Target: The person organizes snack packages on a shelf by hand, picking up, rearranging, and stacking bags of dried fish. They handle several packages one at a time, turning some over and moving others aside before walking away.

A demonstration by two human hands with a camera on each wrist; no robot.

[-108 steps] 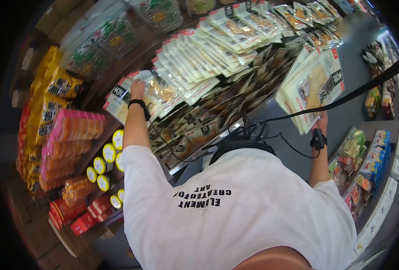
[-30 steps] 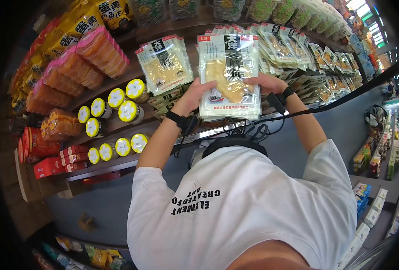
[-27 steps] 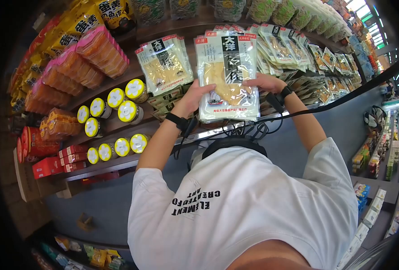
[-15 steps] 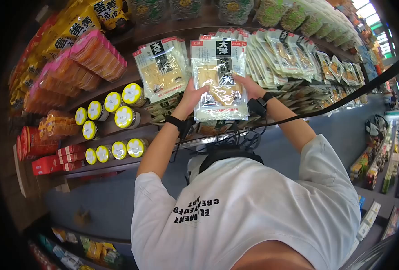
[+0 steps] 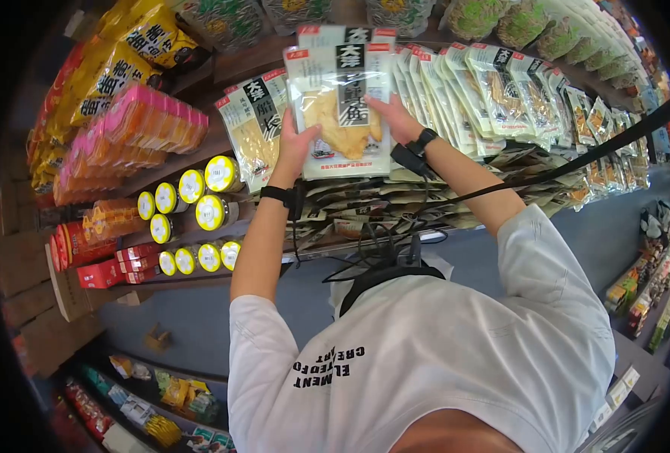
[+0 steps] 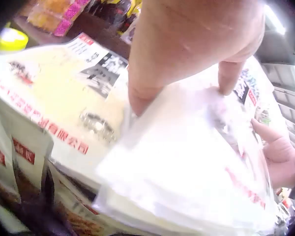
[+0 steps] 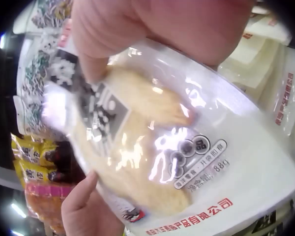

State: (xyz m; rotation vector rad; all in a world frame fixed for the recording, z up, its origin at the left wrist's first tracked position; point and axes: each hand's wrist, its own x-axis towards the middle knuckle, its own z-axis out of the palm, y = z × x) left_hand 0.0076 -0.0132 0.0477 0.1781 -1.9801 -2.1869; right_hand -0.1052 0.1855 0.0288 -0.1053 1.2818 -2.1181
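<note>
A stack of flat clear-and-white packets of dried fish is held up between both hands, over the front of the shelf. My left hand grips its left edge, thumb on the front packet and fingers behind. On the right edge, my right hand grips it the same way. In the right wrist view the front packet shows pale fish pieces and red print. Just left of the stack, another group of the same packets leans on the shelf, partly overlapped by the held stack.
A long row of similar packets stands to the right. Darker packets fill the tier below. Yellow-lidded jars, pink-edged boxes and yellow bags stand at left. A black cable crosses the right side.
Earlier the right hand alone held the stack out at the right while the left touched shelved packets. Now both hands hold it, and lately it has moved forward and left.
</note>
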